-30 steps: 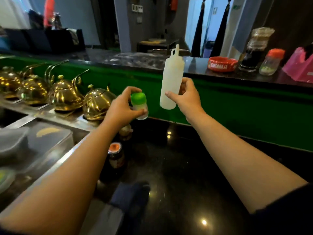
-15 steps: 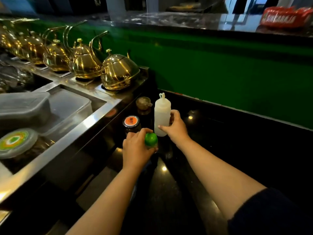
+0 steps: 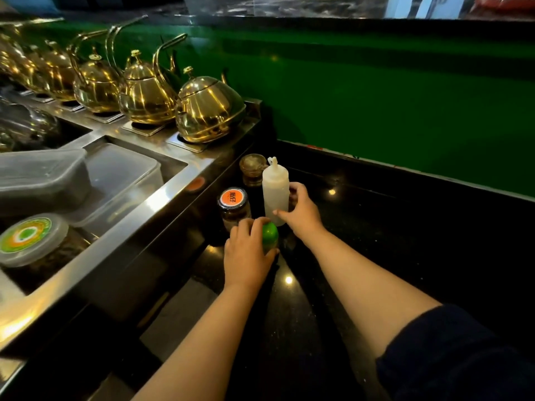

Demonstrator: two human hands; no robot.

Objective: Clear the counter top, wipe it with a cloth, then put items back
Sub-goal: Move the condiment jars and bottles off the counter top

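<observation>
Right hand (image 3: 301, 212) has its fingers wrapped round the squeeze bottle (image 3: 275, 189), upright at the left back of the black bench (image 3: 405, 241). Left hand (image 3: 249, 253) grips the green-capped bottle (image 3: 269, 235) just in front. Squeeze bottle looks light, soft-walled: hold mid-body, gently. Small bottle's body is hidden under the hand; can't tell if either base touches down.

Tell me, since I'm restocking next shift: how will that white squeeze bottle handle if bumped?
The white squeeze bottle is tall and narrow, so probably tippy. Its translucent plastic looks soft, likely yielding under grip. It seems light, since the right hand holds it alone.
</observation>
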